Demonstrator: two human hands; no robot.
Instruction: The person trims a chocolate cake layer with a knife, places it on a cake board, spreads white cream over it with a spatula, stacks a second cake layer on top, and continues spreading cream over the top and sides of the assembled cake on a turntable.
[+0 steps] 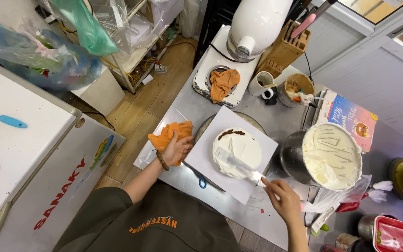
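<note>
A round cake (237, 150) covered in white cream, with a dark patch at its far edge, sits on a white square board (199, 154) on a turntable. My right hand (283, 198) holds a long metal spatula (239, 165) whose blade lies flat across the near side of the cake. My left hand (177, 148) rests at the board's left edge, against an orange cloth (166, 133). A beaded bracelet is on my left wrist.
A metal bowl of white cream (331, 156) stands right of the cake. Behind are a white stand mixer (253, 28) with an orange cloth on its base, a knife block (283, 49), a mug (263, 84) and a small tub. A white chest freezer (19, 154) stands left.
</note>
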